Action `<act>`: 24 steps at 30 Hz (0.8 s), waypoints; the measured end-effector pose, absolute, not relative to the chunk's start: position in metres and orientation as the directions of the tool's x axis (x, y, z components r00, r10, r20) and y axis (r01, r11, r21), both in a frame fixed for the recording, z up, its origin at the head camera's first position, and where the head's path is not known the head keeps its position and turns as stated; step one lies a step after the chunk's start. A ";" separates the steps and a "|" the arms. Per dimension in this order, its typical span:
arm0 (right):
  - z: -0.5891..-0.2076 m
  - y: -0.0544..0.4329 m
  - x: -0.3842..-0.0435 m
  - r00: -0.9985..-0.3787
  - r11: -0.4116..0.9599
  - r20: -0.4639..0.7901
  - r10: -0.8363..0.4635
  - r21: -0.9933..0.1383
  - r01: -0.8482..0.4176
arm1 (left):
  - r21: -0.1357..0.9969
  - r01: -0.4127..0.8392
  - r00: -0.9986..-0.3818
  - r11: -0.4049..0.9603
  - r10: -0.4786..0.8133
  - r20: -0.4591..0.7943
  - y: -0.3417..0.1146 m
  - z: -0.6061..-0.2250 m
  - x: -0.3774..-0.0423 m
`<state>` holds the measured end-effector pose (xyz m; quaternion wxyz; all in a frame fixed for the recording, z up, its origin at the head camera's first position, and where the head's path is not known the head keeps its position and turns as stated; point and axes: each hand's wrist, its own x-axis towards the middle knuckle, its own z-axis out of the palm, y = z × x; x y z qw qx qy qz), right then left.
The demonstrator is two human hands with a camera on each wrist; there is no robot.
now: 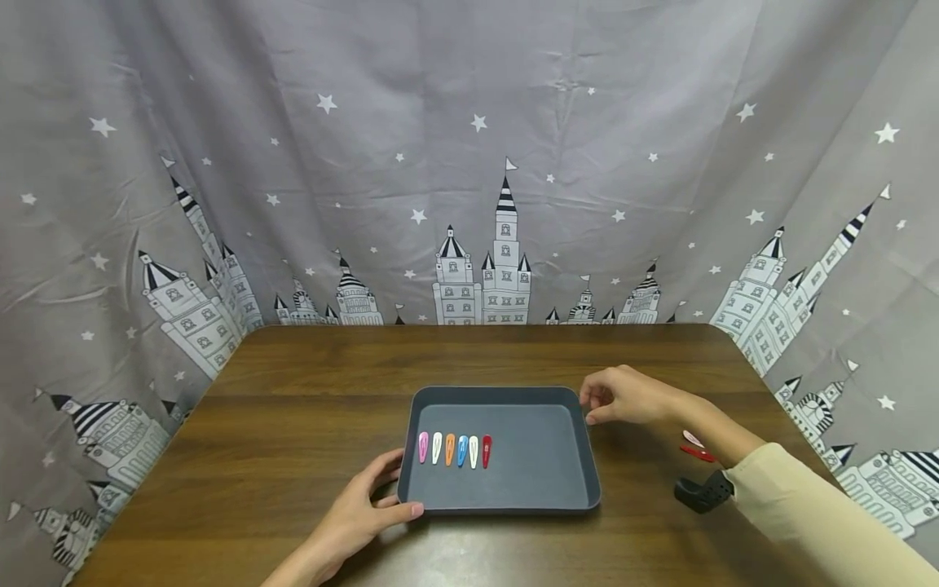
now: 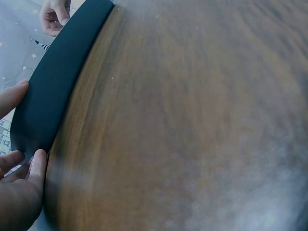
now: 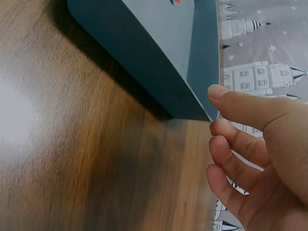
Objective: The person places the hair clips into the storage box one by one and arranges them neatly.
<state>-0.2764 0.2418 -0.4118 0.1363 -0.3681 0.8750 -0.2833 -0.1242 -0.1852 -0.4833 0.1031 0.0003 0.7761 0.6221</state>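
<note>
A dark grey tray lies on the wooden table. In its left half, snap hair clips stand in a row: a pink clip, a white clip, an orange clip, a blue clip, another white clip and a red clip. My left hand holds the tray's near left corner, thumb at the front wall and fingers along the left side. At the far right corner is my right hand, its fingers loosely bent, with thumb and fingertips close by the rim and nothing between them.
Right of the tray, partly beside the right forearm, a pale pink clip and a second red clip lie on the table. A black wrist device sits at the right sleeve. Behind the table hangs a grey castle-print curtain.
</note>
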 end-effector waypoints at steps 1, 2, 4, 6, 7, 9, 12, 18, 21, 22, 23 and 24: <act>-0.412 0.244 -0.276 -0.696 0.573 -0.028 -0.717 -0.592 -0.566 | 0.965 -0.130 -0.979 0.230 0.125 -0.162 -0.185 -0.483 -0.124; -0.412 0.246 -0.276 -0.700 0.578 -0.026 -0.714 -0.587 -0.567 | 0.964 -0.130 -0.979 0.232 0.125 -0.162 -0.185 -0.483 -0.124; -0.412 0.251 -0.275 -0.709 0.590 -0.025 -0.705 -0.576 -0.566 | 0.963 -0.128 -0.979 0.238 0.125 -0.161 -0.185 -0.482 -0.124; -0.413 0.256 -0.274 -0.713 0.595 -0.021 -0.700 -0.569 -0.567 | 0.964 -0.125 -0.979 0.237 0.127 -0.158 -0.185 -0.482 -0.125; -0.413 0.259 -0.274 -0.717 0.598 -0.020 -0.697 -0.568 -0.566 | 0.964 -0.124 -0.979 0.236 0.127 -0.158 -0.185 -0.482 -0.125; -0.413 0.264 -0.273 -0.724 0.601 -0.016 -0.690 -0.570 -0.560 | 0.964 -0.127 -0.979 0.234 0.126 -0.159 -0.184 -0.482 -0.125; -0.414 0.273 -0.271 -0.738 0.609 -0.018 -0.675 -0.579 -0.543 | 0.964 -0.133 -0.978 0.232 0.125 -0.165 -0.185 -0.482 -0.125; -0.414 0.292 -0.267 -0.751 0.629 -0.026 -0.659 -0.566 -0.533 | 0.967 -0.133 -0.977 0.220 0.133 -0.164 -0.186 -0.483 -0.124; -0.414 0.302 -0.265 -0.757 0.641 -0.039 -0.653 -0.562 -0.523 | 0.967 -0.132 -0.978 0.217 0.132 -0.163 -0.186 -0.484 -0.124; -0.414 0.306 -0.264 -0.758 0.644 -0.052 -0.650 -0.567 -0.513 | 0.967 -0.133 -0.978 0.218 0.130 -0.164 -0.186 -0.485 -0.125; -0.414 0.310 -0.263 -0.759 0.646 -0.063 -0.648 -0.573 -0.504 | 0.967 -0.133 -0.978 0.217 0.130 -0.164 -0.186 -0.485 -0.125; -0.414 0.313 -0.263 -0.761 0.650 -0.077 -0.644 -0.580 -0.491 | 0.967 -0.133 -0.978 0.218 0.131 -0.164 -0.186 -0.485 -0.125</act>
